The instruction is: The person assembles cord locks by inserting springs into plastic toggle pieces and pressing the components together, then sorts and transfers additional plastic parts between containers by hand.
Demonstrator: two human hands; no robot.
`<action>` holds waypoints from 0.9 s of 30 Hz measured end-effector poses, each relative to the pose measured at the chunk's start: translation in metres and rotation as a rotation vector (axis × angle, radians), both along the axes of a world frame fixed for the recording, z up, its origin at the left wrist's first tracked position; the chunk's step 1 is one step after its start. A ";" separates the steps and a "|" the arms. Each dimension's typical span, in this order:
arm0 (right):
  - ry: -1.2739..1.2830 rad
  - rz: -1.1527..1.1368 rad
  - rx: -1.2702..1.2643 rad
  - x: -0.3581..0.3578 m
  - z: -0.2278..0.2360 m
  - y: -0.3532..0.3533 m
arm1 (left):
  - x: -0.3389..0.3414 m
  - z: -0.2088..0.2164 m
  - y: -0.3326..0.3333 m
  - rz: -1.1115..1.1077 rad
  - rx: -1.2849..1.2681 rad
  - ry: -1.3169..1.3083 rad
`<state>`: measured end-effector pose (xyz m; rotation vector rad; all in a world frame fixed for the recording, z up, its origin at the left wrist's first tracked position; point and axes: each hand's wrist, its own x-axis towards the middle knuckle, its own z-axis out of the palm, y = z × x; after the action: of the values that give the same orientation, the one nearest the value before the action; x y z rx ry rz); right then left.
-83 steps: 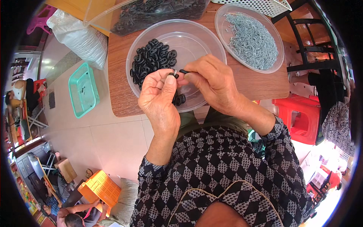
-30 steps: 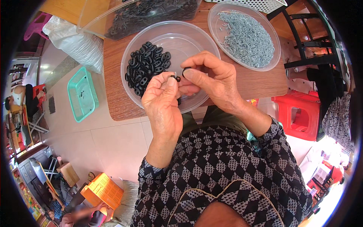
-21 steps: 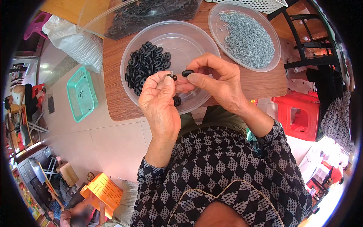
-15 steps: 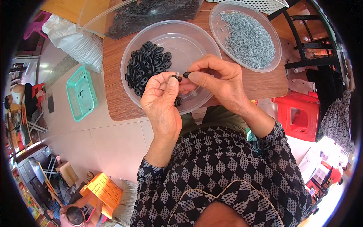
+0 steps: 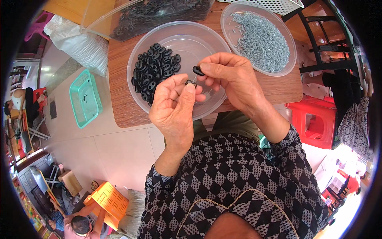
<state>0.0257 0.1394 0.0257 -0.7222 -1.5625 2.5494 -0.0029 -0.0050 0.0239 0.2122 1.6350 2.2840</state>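
Above the round clear plastic tub (image 5: 207, 36), both my hands are closed in pinches close together. My left hand (image 5: 172, 115) grips a small black plastic piece (image 5: 190, 83) between thumb and fingers, and a thin silvery screw (image 5: 195, 79) stands up from it. My right hand (image 5: 235, 79) pinches a black oval piece (image 5: 197, 71) at the screw's upper end. Whether the screw has entered that oval piece I cannot tell. Heaped in the tub's left side are several black oval pieces with two holes (image 5: 153, 68), partly behind my left hand.
A clear round tray (image 5: 292, 59) heaped with silvery screws (image 5: 262, 44) stands at the far right of the wooden table (image 5: 119, 95). Behind the tub is a clear bin (image 5: 159, 18) of black parts. A green basket (image 5: 85, 99), red stool (image 5: 314, 121) and another person (image 5: 81, 227) are around.
My right hand has turned and lifted slightly, bringing its black oval piece over the screw. My left hand has shifted a little right, and the screw shows more clearly.
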 end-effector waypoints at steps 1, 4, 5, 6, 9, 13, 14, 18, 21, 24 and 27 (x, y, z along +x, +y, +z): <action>-0.012 -0.001 0.004 0.000 0.000 0.000 | 0.000 0.000 0.001 0.025 0.011 0.013; -0.015 -0.002 0.002 -0.001 -0.001 -0.001 | 0.000 0.000 0.002 0.044 0.001 0.042; -0.016 -0.001 0.002 -0.002 -0.001 -0.001 | 0.000 -0.001 0.002 0.037 -0.020 0.057; -0.017 -0.003 0.011 -0.002 -0.001 -0.002 | 0.000 -0.001 0.002 0.038 -0.021 0.057; -0.018 -0.003 0.024 -0.002 -0.001 -0.003 | 0.001 -0.001 0.002 0.036 -0.039 0.074; 0.008 -0.003 0.066 -0.001 -0.001 -0.006 | 0.001 -0.003 0.003 0.043 -0.057 0.059; 0.009 -0.003 0.066 -0.001 -0.001 -0.006 | 0.002 -0.003 0.003 0.045 -0.062 0.058; 0.040 -0.035 0.093 0.000 -0.002 -0.010 | 0.002 -0.004 0.004 0.050 -0.068 0.054; 0.054 -0.061 0.126 0.001 -0.001 -0.012 | 0.002 -0.005 0.003 0.056 -0.081 0.059; 0.091 -0.064 0.168 0.002 -0.003 -0.014 | 0.002 -0.005 0.004 0.060 -0.085 0.076; 0.137 -0.079 0.220 0.003 -0.004 -0.015 | 0.002 -0.008 0.004 0.058 -0.085 0.079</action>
<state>0.0290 0.1244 0.0221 -0.5606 -1.6964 2.2719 -0.0011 -0.0005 0.0162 0.2408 1.7966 2.2688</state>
